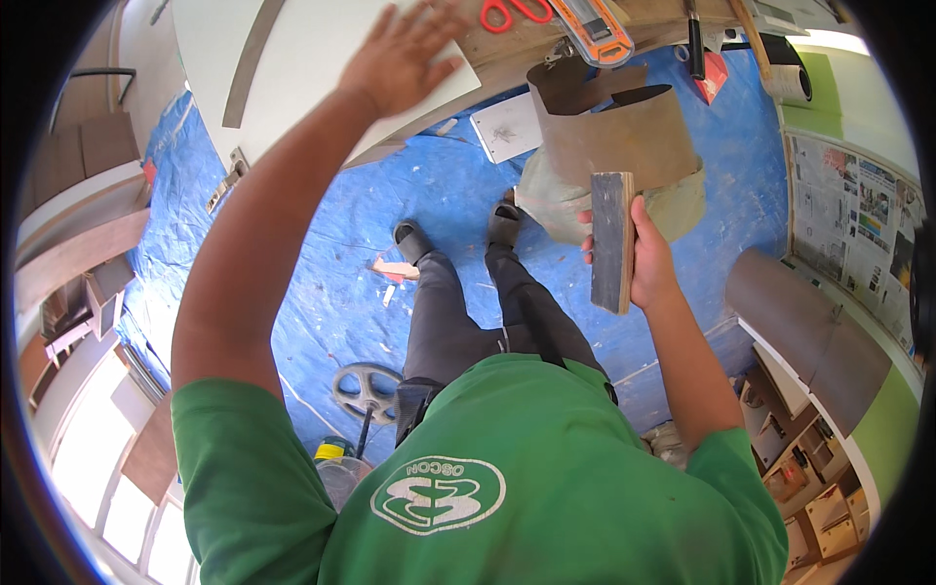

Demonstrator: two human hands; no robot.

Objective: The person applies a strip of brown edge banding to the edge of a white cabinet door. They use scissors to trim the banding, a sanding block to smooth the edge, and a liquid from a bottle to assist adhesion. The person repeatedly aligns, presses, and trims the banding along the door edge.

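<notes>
Green shirt [468, 468] fills the bottom of the view, closest thing to the lens, with dark trousers [487, 312] and the blue tarp [390, 205] on the floor below. So the thing that matters: the right hand [648, 263] is wrapped around a flat dark wooden block [612, 242], thumb on the near face, fingers [588, 239] curled over the far edge, properly clamped. Block stands upright with its long axis running toward the worktop, well apart from the white panel [292, 58]. The left hand [400, 58] is up there already, spread flat with fingers loose on the panel's surface, gripping nothing. So the left is the one on the panel, and the block sits off to its right and lower. Brown curled laminate sheet [624, 132] lies just beyond the block; red scissors [512, 12] rest on the worktop edge.
</notes>
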